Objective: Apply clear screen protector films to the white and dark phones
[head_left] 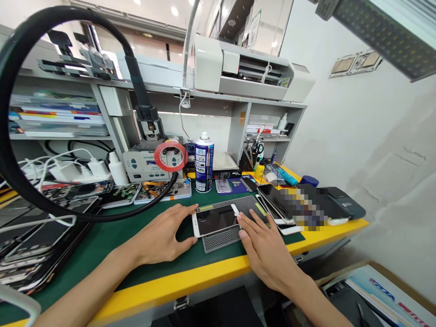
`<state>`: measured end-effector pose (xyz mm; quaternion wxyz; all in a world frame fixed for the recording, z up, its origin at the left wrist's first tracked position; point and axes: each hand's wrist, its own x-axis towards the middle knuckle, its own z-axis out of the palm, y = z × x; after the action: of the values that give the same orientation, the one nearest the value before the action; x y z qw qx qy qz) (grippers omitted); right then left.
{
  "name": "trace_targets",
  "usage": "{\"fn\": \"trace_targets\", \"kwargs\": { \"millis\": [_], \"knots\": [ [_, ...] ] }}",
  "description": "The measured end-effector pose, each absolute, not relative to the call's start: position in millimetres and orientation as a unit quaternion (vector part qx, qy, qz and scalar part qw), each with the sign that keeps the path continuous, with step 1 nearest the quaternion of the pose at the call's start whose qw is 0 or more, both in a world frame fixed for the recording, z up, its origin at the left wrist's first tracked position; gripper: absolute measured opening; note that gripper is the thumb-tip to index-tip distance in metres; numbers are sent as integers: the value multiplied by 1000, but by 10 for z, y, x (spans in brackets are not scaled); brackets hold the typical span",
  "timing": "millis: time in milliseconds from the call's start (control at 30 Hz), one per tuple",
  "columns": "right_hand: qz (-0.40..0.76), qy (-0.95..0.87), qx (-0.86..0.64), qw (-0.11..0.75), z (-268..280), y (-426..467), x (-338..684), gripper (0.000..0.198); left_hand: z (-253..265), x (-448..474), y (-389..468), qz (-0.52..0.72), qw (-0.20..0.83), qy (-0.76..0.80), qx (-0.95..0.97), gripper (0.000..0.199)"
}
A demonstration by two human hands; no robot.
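A white-framed smartphone with a dark screen lies face up on a grey perforated mat. At the phone's left end is my left hand, its thumb and forefinger spread wide near the two corners. My right hand reaches over the mat with fingers stretched out, their tips at the phone's white right end. Whether those fingertips press on the phone or pinch something small there, I cannot tell. Several more phones are piled just beyond my right hand.
Behind the mat stand a blue spray can and a red tape roll. A thick black hose loops at left above a stack of phone screens. The yellow desk edge runs in front; an open box sits lower right.
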<state>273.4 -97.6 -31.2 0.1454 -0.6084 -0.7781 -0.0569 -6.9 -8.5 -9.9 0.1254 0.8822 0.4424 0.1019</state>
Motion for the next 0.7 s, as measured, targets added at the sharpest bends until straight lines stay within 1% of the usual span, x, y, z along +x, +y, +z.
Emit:
{"fn": "trace_targets", "kwargs": {
  "millis": [200, 467, 700],
  "knots": [
    [-33, -778, -610, 145, -291, -838, 2745, 49, -101, -75, -77, 123, 124, 428, 887, 80],
    [3, -785, -606, 128, -254, -619, 2736, 58, -17, -55, -107, 120, 136, 421, 889, 77],
    [10, -787, -601, 138, -223, -591, 2610, 60, -24, -56, -106, 129, 140, 413, 890, 77]
  ]
}}
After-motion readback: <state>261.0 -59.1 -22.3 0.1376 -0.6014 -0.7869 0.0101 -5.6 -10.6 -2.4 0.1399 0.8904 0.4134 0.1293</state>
